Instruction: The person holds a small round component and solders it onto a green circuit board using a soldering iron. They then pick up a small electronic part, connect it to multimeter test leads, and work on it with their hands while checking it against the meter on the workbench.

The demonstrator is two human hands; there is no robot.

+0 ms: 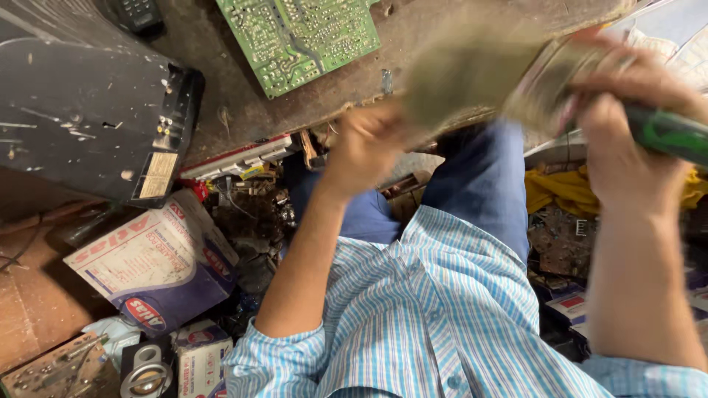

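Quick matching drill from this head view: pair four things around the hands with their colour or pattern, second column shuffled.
Things:
1. circuit board
2. tool handle in the right hand
3. crumpled cloth
4. shirt

Colours:
A. yellow
B. blue and white stripes
C. pale green with many solder points
D. dark green with black

Pairs: 1-C, 2-D, 3-A, 4-B. The left hand is blurred; what it grips cannot be told.

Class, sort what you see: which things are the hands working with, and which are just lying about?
In use:
left hand on a blurred greenish board
right hand gripping a green-handled tool

Lying about:
green circuit board
black casing
cardboard boxes
yellow cloth
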